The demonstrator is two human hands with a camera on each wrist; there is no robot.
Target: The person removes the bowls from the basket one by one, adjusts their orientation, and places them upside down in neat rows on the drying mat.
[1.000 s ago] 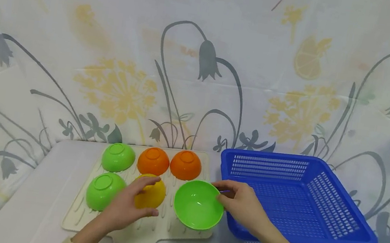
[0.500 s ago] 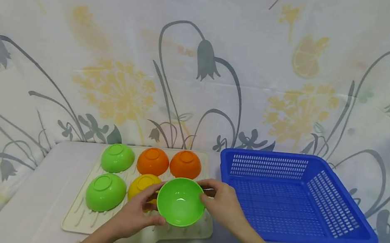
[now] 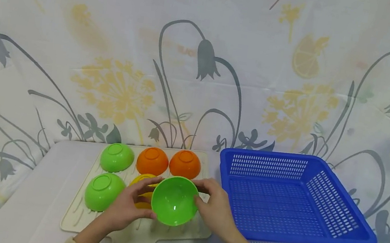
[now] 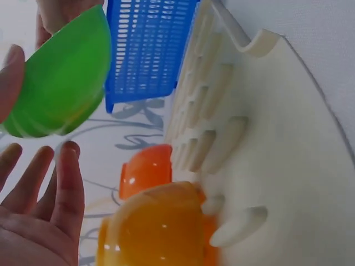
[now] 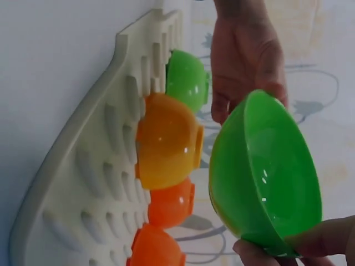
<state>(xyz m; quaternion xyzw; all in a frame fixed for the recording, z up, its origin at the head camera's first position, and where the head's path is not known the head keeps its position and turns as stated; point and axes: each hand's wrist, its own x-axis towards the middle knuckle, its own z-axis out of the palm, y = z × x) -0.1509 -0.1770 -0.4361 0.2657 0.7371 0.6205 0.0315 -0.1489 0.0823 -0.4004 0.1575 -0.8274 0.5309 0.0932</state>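
A green bowl is held up over the cream ribbed draining board, its open side turned toward the head camera. My right hand pinches its right rim, thumb inside and fingers behind, as the right wrist view shows at the bowl. On the other side my left hand has its fingers spread, the thumb at the rim. In the left wrist view, the fingers of that hand stand apart from the bowl's underside. Behind them a yellow bowl lies upside down, partly hidden.
Two more green bowls, a rear one and a front one, rest upside down on the board's left side. Two orange bowls line the back. A blue plastic basket stands at the right, before a flowered cloth.
The green bowl has moved left in my right hand, from beside the basket to in front of the yellow bowl. My left hand has met its left side.
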